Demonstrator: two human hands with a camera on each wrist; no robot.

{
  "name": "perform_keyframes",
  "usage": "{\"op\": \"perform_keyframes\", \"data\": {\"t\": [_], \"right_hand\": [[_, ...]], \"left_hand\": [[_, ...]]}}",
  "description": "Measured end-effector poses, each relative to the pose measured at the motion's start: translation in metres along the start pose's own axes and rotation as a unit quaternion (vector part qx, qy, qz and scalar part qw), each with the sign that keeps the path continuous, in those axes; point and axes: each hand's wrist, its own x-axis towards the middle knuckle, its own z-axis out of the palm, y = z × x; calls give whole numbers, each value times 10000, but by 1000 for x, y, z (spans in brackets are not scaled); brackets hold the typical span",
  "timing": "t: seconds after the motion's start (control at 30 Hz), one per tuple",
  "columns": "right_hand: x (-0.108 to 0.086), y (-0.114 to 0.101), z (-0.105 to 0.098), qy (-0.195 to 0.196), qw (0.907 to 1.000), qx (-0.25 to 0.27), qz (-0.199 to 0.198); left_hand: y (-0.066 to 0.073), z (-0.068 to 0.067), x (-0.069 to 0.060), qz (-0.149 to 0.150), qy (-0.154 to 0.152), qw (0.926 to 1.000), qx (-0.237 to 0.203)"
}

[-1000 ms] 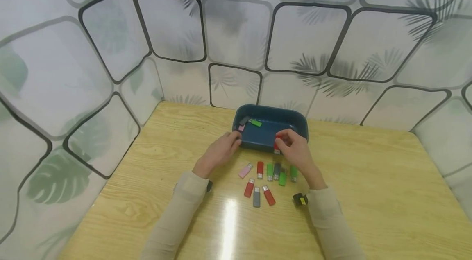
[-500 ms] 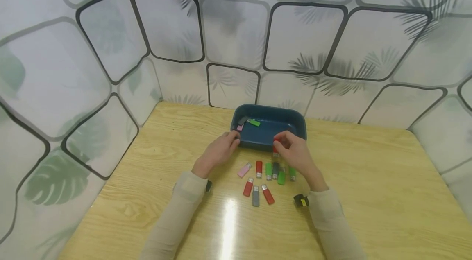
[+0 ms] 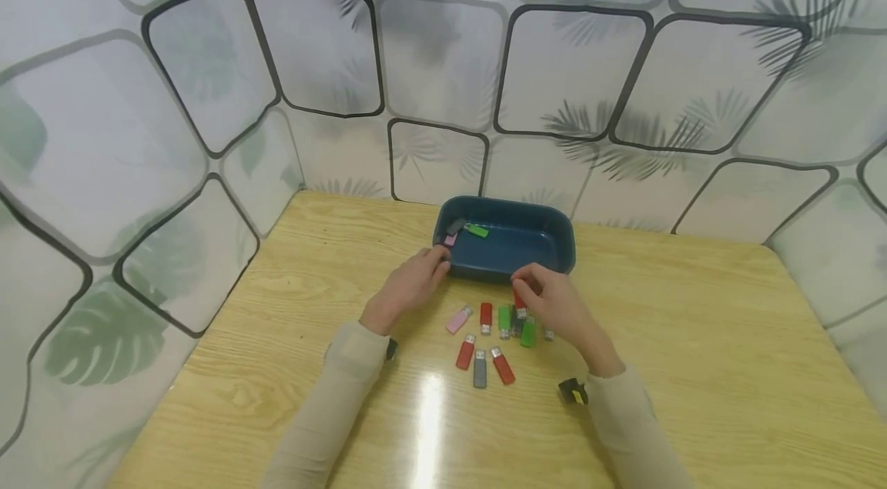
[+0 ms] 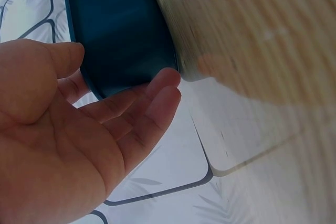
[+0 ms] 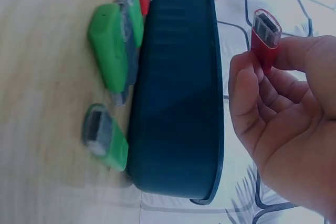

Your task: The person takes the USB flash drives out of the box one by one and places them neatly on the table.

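Observation:
My left hand (image 3: 409, 289) holds the left front corner of a dark blue plastic tray (image 3: 516, 244). In the left wrist view its thumb is at the rim and its fingers lie along the tray's end wall. A red USB stick (image 5: 264, 43) is pinched between the thumb and fingers of my right hand (image 3: 560, 310). The head view puts this hand just in front of the tray, over several sticks on the table. Inside the tray's left end lie a grey stick (image 3: 456, 226), a green stick (image 3: 476, 230) and a pink stick (image 3: 450, 239).
On the wooden table (image 3: 333, 266) before the tray lie several more USB sticks, among them a pink one (image 3: 459, 319), a red one (image 3: 487, 318), a grey one (image 3: 480, 370) and a green one (image 3: 528, 333). A patterned wall covering (image 3: 443, 50) stands behind.
My right hand, still pinching the red USB stick, has drawn back from over the tray's front rim toward the loose sticks. The left hand stays at the tray's corner.

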Motion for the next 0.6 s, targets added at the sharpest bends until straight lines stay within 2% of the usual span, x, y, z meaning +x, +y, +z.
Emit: {"op": "perform_keyframes", "data": {"t": [0.33,0.6], "right_hand": [[-19,-2,3,-520,9976,-397,-222],[-28,-6,8,-1262,9907,-425,-290]], "left_hand": [[1,-1,-1,88,59,9999,8],[0,0,-1,90,44,9999,36]]}}
